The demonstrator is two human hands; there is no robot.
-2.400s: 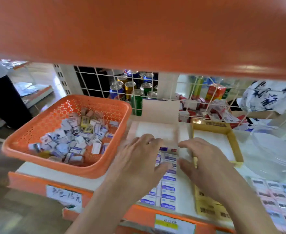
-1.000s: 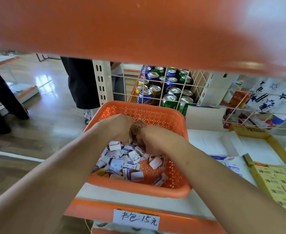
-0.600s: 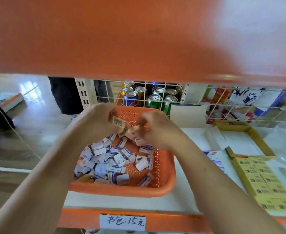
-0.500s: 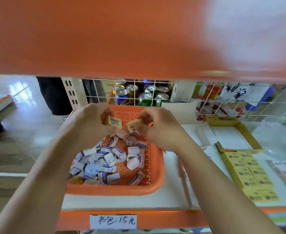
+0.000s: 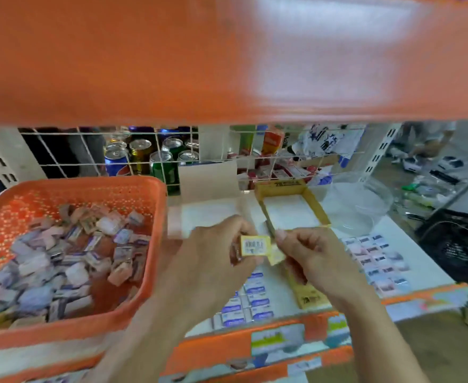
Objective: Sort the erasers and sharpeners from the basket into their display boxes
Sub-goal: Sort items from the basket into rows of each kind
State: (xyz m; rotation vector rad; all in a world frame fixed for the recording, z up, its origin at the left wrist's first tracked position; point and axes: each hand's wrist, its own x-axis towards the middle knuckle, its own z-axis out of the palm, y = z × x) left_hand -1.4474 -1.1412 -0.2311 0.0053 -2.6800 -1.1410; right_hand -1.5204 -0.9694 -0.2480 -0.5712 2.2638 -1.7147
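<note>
While neither piece has yet been set down, the grip of the left hand (image 5: 216, 261) is closed on a small yellow packet (image 5: 255, 245), pinched with its barcode face turned toward the camera. The grip of the right hand (image 5: 317, 257) is likewise closed, pinching a second, paler yellow piece (image 5: 276, 255) just beside the first. Blur prevents telling whether the two touch, or whether either is an eraser or a sharpener. Both pieces are clear of the orange basket (image 5: 89, 186), which stands to the left on the shelf (image 5: 426, 258) and holds a loose heap of small mixed items (image 5: 69, 261). Directly beneath the hands lie the white display box (image 5: 208, 214), with rows of blue-labelled packs (image 5: 250, 298) at its near end, and to its right the yellow display box (image 5: 314, 201), its far half bare. The step in hand is judged to be transfer: two pieces picked, neither yet deposited. The next move calls for matching each piece to its box, probably the yellow one by colour, lowering it flat against the packs already laid there, and only then releasing the pinch. A clear tub (image 5: 360, 208) stands beyond the yellow box.
</note>
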